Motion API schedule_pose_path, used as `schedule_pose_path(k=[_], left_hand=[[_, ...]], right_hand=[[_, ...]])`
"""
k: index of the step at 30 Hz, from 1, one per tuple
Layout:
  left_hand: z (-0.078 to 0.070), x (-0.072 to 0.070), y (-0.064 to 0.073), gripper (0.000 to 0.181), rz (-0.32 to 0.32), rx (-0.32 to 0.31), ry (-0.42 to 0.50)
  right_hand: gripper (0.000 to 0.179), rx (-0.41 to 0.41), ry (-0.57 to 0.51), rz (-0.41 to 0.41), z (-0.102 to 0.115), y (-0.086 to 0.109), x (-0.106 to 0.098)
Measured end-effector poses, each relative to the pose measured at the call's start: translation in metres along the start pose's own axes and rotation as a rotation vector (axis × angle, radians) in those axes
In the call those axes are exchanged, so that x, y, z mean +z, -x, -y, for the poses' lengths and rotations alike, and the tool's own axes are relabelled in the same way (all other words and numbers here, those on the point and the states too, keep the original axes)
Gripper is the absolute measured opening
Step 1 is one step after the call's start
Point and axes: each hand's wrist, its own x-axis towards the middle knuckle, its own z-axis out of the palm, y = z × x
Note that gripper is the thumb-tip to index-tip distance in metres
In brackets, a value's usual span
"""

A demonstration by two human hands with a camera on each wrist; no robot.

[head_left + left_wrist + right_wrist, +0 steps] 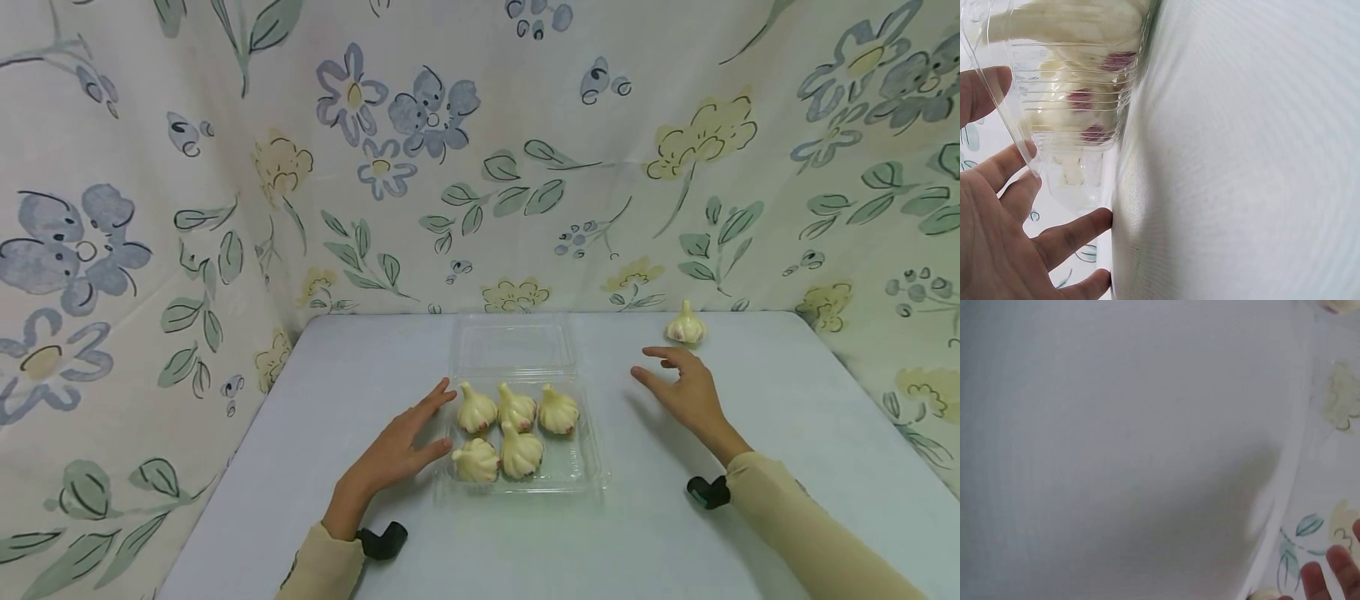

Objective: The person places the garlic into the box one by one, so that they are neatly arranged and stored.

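A clear plastic clamshell box (pixel 555 482) lies on the table with its lid (pixel 513 346) folded back. Three garlic bulbs (pixel 517 408) sit in its back row and two more (pixel 476 461) in front, at left and middle. My left hand (pixel 393 450) is at the box's left side, fingers spread; in the left wrist view its fingertips (pixel 1030 149) touch the plastic rim. My right hand (pixel 690 404) hovers right of the box, fingers loosely bent, holding nothing. Just beyond it a single garlic bulb (pixel 686 325) stands near the table's back edge.
The white table (pixel 645 542) ends at a flower-printed curtain (pixel 480 167) behind and at both sides. Black wrist cameras (pixel 384 542) are strapped on both wrists. The right wrist view shows mostly tabletop, with fingertips (pixel 1316 581) at its lower right corner.
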Motion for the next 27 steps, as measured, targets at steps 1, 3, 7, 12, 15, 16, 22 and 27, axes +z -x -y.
schedule_pose_path(k=[1,3,7,12,15,16,22,27], left_hand=[[0.000,0.000,0.000,0.069,-0.001,0.001,-0.001],[0.001,0.000,0.000,0.069,-0.001,0.001,-0.003],[0.000,0.000,0.000,0.069,-0.003,-0.002,-0.004],[-0.001,-0.001,0.001,0.069,-0.005,-0.002,-0.005],[-0.001,-0.001,0.001,0.069,-0.005,0.000,-0.006],[-0.001,-0.001,0.001,0.069,-0.004,-0.001,-0.005],[-0.001,-0.001,0.001,0.069,0.001,0.000,0.003],[-0.002,-0.001,0.002,0.068,-0.002,0.010,0.003]], right_hand=[[0.046,0.005,0.004,-0.007,-0.001,0.000,-0.001],[0.047,0.009,0.013,-0.030,-0.004,-0.001,-0.002],[0.052,0.028,0.010,-0.078,-0.008,-0.002,-0.006],[0.059,0.057,0.002,-0.117,-0.013,-0.003,-0.009],[0.061,0.069,0.009,-0.126,-0.016,-0.004,-0.011],[0.061,0.074,0.015,-0.128,-0.018,-0.004,-0.011],[0.069,0.174,0.022,-0.093,-0.026,-0.005,-0.016],[0.076,0.275,0.017,-0.053,-0.033,-0.009,-0.022]])
